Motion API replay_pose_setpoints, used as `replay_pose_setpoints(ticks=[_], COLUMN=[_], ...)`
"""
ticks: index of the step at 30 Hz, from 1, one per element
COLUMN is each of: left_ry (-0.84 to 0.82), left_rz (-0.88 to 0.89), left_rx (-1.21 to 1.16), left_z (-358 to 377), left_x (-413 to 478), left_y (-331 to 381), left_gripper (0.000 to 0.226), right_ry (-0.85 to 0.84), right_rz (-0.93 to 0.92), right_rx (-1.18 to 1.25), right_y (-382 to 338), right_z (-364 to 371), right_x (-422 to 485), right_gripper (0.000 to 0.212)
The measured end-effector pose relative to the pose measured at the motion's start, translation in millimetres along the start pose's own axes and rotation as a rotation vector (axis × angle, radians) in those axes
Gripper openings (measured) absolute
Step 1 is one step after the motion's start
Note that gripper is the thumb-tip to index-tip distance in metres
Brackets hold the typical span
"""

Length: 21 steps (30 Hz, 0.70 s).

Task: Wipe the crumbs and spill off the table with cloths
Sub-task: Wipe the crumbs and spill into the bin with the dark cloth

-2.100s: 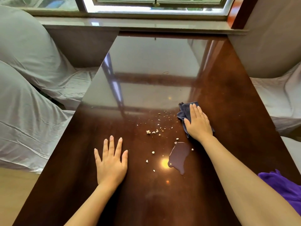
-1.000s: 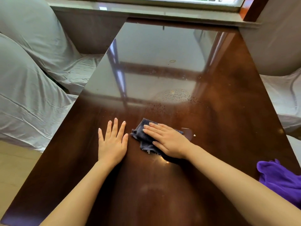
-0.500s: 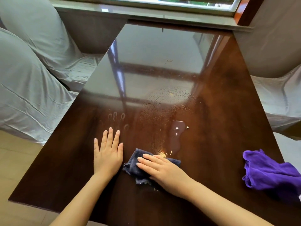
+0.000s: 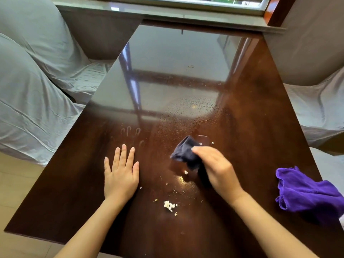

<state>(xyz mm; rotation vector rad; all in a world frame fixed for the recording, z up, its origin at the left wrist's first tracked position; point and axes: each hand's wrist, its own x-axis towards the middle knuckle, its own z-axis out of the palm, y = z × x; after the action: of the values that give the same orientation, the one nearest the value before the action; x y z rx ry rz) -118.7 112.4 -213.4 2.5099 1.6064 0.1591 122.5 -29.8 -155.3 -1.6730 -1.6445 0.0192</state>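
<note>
**Dark cloth bunched in the right hand above scattered crumbs**

The right hand (image 4: pixel 216 169) is gripping a crumpled dark blue-grey cloth (image 4: pixel 184 152), its fingers closed around the bunched fabric over the glossy dark brown wooden tabletop (image 4: pixel 251 112). The left hand (image 4: pixel 121 175) is lying flat and open on the tabletop, fingers spread, holding nothing. A small pile of pale crumbs (image 4: pixel 169 205) is sitting near the front edge between the two forearms, with stray bits scattered around it. A film of fine wet droplets (image 4: pixel 193 112) is beading farther back. A rumpled purple cloth (image 4: pixel 305 192) is lying at the right edge, well apart from both hands.
</note>
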Motion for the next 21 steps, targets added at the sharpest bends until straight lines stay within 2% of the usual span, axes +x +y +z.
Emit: replay_pose_setpoints(ticks=[2, 4, 9, 11, 21], left_ry=[0.002, 0.006, 0.011, 0.01, -0.008], left_rz=[-0.005, -0.007, -0.004, -0.003, -0.011], left_rx=[-0.003, 0.0, 0.024, 0.017, 0.021], left_z=[0, 0, -2, -2, -1], left_x=[0, -1, -1, -1, -1], left_y=[0, 1, 2, 2, 2], left_gripper=[0.053, 0.053, 0.061, 0.061, 0.053], right_ry=[0.012, -0.052, -0.415, -0.492, -0.545], right_rz=[0.061, 0.107, 0.135, 0.112, -0.007], right_rx=[-0.04, -0.073, -0.182, -0.258, -0.309], right_y=[21, 42, 84, 93, 64], right_z=[-15, -21, -14, -11, 11], right_x=[15, 29, 44, 43, 29], right_gripper=[0.037, 0.038, 0.05, 0.054, 0.053])
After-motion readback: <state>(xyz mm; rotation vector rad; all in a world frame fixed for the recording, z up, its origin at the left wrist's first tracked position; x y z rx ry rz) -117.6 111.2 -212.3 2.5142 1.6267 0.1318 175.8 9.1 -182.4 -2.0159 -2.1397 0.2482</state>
